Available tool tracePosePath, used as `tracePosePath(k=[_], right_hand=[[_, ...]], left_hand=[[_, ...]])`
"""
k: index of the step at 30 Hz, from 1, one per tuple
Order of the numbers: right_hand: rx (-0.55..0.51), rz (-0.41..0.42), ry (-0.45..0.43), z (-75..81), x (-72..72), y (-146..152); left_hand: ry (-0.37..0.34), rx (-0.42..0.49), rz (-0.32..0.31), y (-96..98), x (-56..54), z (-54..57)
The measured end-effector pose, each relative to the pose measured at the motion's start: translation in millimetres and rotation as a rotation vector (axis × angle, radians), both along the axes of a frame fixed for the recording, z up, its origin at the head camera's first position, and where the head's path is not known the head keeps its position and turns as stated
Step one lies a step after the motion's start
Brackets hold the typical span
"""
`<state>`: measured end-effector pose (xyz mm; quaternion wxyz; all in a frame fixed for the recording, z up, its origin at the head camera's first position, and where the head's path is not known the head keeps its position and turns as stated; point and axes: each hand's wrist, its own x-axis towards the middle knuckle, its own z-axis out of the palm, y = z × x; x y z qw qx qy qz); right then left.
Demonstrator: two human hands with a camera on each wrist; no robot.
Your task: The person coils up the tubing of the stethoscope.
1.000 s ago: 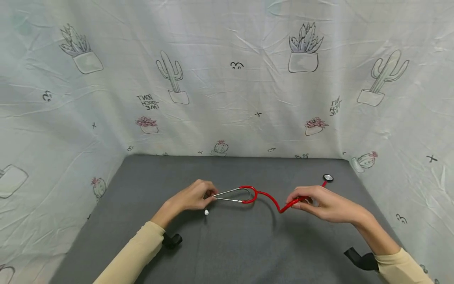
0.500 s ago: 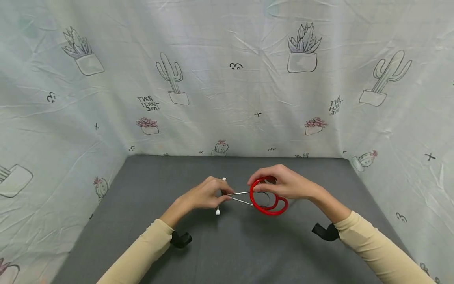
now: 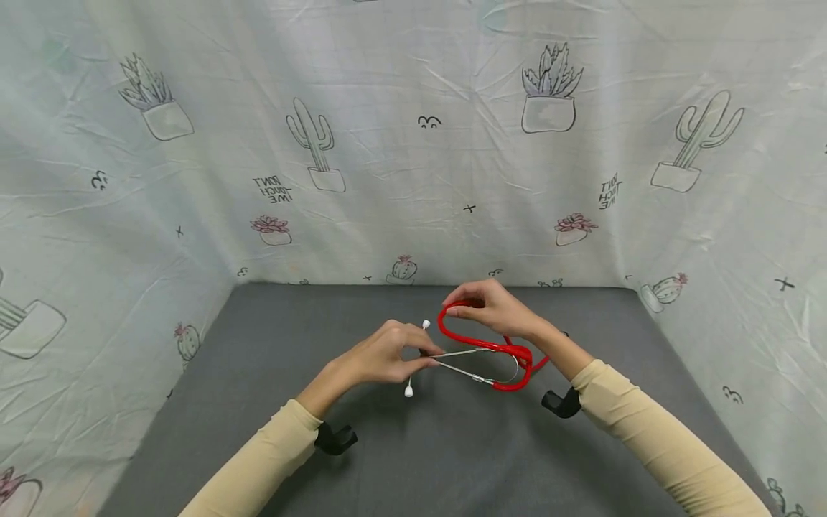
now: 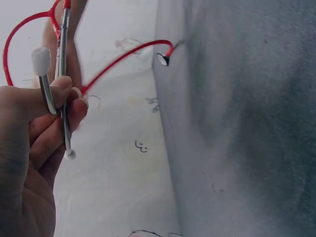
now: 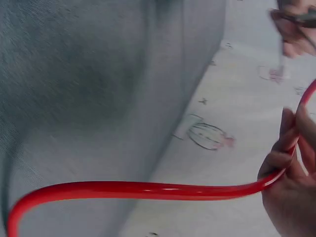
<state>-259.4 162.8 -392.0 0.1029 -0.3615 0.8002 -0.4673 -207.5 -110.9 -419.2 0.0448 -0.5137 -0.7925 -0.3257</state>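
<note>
A stethoscope (image 3: pixel 517 352) with red tubing and metal ear tubes is held above the grey surface between both hands. My left hand (image 3: pixel 394 353) pinches the metal ear tubes near the white eartips (image 4: pixel 41 61), which stick out on either side of the fingers. My right hand (image 3: pixel 494 310) grips the red tubing (image 5: pixel 163 190), which bends back in a loop over the ear tubes. In the left wrist view the chest piece (image 4: pixel 163 59) hangs at the end of the tubing near the grey surface. From the head view the right forearm mostly hides it.
A grey cloth-covered table (image 3: pixel 413 459) lies under the hands. White curtains (image 3: pixel 375 158) printed with cacti surround it at the back and both sides. Black wrist mounts (image 3: pixel 334 438) sit below each wrist.
My right hand has moved left and away from me, carrying the red tubing from stretched out on the right into a folded loop. My left hand has shifted right with the ear tubes.
</note>
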Motion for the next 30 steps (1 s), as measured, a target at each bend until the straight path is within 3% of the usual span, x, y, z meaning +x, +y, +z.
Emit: tracePosePath(k=[4,11,14,19,25,30], right_hand=[[-0.014,-0.079,0.04,-24.2,0.0,1],[-0.021,-0.102,0.065,-50.6,8.5,-4],[-0.023,-0.086,0.127,-57.5,13.8,-8],[-0.001,-0.098,0.057,-65.6,25.8,-8],[0.037,-0.103,0.023,-71.2,39.5,-10],[0.087,-0.099,0.052,-69.7,53.8,-14]], left_hand=[[0.028,0.061,-0.017,3.4,1.4,3.6],[0.078,0.106,-0.004,9.3,-2.7,11.6],[0.09,0.116,0.018,9.8,-4.8,16.1],[0.081,0.114,0.068,7.3,-9.4,21.7],[0.043,0.172,0.191,2.4,-18.1,17.1],[0.029,0.17,0.245,3.1,-25.2,9.8]])
